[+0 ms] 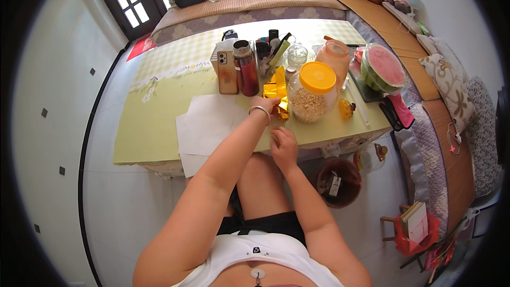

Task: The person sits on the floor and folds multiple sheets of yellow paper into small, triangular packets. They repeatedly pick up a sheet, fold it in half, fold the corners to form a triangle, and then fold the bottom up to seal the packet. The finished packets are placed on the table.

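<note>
My left hand [265,105], with a silvery bangle at its wrist, reaches over the table and has its fingers closed on shiny gold foil [275,86]. The foil is creased and stands beside a clear plastic jar [311,107] with a yellow lid, partly full of pale kernels. My right hand [285,146] is at the table's near edge, its fingers loosely bent and slightly apart, nothing visible in them. White paper sheets [207,125] lie left of my left hand. Behind it stand a dark red thermos [246,69] and a gold phone [227,73], propped upright.
Right of the jar are a small amber ornament [347,109], an orange-tinted jar [333,58] and a wrapped cut watermelon [383,68]. A bin [340,183] stands on the floor below. A long cushioned sofa [249,1] runs along the back and right side.
</note>
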The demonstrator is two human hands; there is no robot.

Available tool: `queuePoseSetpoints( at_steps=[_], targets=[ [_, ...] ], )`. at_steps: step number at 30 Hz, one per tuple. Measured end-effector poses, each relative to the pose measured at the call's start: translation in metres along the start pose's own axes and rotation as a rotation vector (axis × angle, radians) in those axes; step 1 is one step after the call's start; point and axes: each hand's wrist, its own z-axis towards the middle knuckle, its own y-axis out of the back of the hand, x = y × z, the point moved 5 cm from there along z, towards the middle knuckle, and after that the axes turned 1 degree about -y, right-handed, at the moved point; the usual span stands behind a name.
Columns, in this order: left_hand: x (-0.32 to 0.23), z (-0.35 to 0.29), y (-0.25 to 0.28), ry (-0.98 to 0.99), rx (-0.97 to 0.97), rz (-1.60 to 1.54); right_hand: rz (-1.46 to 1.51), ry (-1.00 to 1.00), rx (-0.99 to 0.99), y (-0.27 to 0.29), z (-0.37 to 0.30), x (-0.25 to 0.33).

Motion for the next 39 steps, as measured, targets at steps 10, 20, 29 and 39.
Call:
queuePoseSetpoints(
  at_steps=[10,20,29,39],
  targets=[
    [-0.003,0.007,0.014,-0.188,-0.127,0.290,0.199,-0.116,-0.183,0.000,-0.004,-0.007],
    [0.020,0.045,0.035,-0.187,0.201,0.147,0.157,-0.395,-0.601,0.050,0.009,-0.038],
    [0.003,0.046,0.037,-0.197,0.195,0.123,0.162,-0.371,-0.350,0.046,0.047,-0.079],
    [-0.029,0.021,0.091,-0.478,-0.537,0.462,-0.064,-0.439,-0.320,0.033,0.051,-0.077]
  ],
)
